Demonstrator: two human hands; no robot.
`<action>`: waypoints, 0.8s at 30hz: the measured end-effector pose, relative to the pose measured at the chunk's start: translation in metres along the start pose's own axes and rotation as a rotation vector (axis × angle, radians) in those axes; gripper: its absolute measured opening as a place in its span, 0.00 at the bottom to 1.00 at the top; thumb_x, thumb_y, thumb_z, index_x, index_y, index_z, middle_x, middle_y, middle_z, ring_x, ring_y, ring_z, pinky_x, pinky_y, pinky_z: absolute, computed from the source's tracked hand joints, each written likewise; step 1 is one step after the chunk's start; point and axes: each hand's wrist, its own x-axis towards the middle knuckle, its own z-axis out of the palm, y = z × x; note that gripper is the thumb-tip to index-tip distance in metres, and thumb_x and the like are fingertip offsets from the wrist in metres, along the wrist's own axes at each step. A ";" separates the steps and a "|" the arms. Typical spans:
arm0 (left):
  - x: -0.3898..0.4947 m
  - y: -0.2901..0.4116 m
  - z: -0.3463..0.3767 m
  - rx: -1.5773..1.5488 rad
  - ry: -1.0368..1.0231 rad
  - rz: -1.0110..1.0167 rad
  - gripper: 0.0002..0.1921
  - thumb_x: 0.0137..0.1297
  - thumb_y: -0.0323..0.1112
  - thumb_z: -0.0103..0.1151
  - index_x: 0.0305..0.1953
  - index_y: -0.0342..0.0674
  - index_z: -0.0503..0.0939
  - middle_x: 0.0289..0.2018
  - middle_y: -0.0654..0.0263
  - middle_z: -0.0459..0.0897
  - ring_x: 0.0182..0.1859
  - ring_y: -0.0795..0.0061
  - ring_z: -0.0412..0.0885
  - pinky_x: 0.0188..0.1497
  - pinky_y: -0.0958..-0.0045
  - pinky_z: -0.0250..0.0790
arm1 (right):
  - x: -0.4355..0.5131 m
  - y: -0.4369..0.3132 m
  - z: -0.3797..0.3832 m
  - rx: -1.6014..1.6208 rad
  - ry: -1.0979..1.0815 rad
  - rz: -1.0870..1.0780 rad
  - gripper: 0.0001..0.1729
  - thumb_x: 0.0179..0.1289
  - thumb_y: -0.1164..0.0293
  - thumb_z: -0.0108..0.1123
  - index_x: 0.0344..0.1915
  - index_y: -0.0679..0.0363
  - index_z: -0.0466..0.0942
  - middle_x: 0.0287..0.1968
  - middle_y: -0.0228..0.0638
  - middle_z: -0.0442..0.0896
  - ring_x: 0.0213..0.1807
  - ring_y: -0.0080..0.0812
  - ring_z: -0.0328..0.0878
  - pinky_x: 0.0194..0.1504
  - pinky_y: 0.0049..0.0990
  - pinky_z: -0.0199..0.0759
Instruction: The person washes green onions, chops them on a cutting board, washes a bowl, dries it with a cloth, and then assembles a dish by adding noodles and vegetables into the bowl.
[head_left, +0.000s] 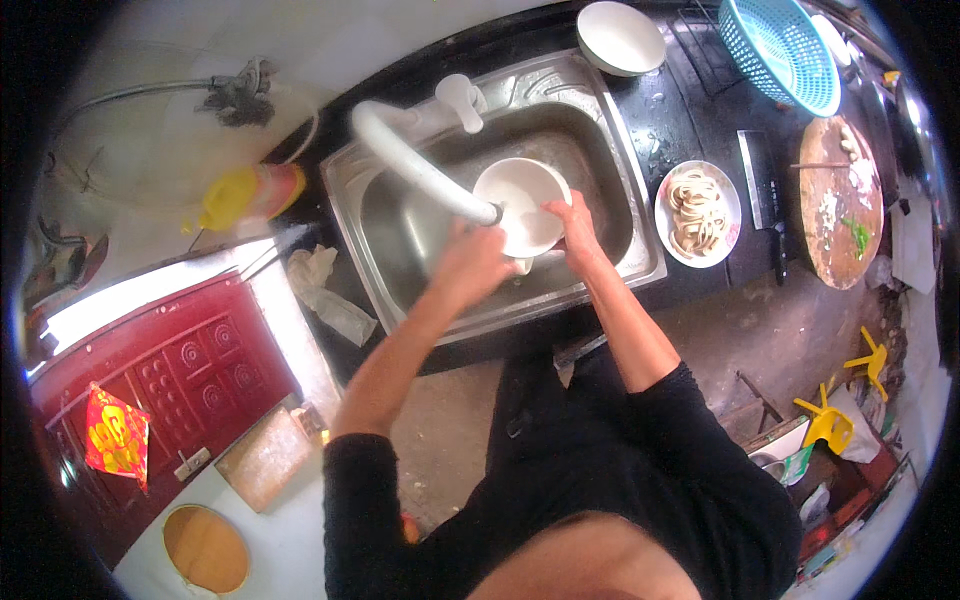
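Note:
My right hand (577, 231) grips the right side of a white bowl (517, 180), its thumb over the rim. The bowl is tilted under the end of a pale curved faucet (420, 165), above the stainless steel sink basin (409, 244). Blurred by motion, my left hand (474, 256) is at the bowl's lower left side, close to the faucet's mouth; its fingers are hard to make out. Some clear liquid seems to lie in the bowl. A small pale piece (523, 265) shows just below the bowl, partly hidden by it.
Right of the sink, a plate (733, 225) holds pale sliced strips, beside a cleaver (759, 184) and a round wooden chopping board (817, 247) bearing chopped food. Behind stand another white bowl (621, 37) and a blue plastic basket (780, 52). A crumpled cloth (341, 315) lies at the sink's left.

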 end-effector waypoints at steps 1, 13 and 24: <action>-0.004 -0.012 -0.001 0.044 0.023 -0.049 0.17 0.63 0.36 0.58 0.48 0.31 0.75 0.45 0.50 0.81 0.51 0.49 0.78 0.54 0.53 0.68 | -0.001 0.005 -0.003 -0.010 -0.022 0.009 0.36 0.51 0.63 0.61 0.60 0.64 0.64 0.54 0.47 0.73 0.54 0.44 0.75 0.47 0.43 0.79; 0.014 0.027 0.020 -0.072 0.801 -0.487 0.10 0.52 0.40 0.62 0.27 0.40 0.82 0.25 0.55 0.81 0.36 0.53 0.80 0.40 0.53 0.69 | -0.008 0.053 0.031 0.768 -0.367 0.156 0.30 0.51 0.80 0.54 0.58 0.74 0.65 0.54 0.45 0.75 0.58 0.44 0.74 0.64 0.43 0.70; 0.041 -0.005 -0.015 0.318 0.366 0.020 0.11 0.50 0.37 0.63 0.21 0.35 0.80 0.18 0.58 0.79 0.23 0.62 0.78 0.31 0.61 0.70 | 0.069 -0.022 0.026 -0.900 -0.229 -1.289 0.17 0.54 0.66 0.66 0.43 0.62 0.84 0.39 0.50 0.86 0.39 0.41 0.86 0.41 0.37 0.79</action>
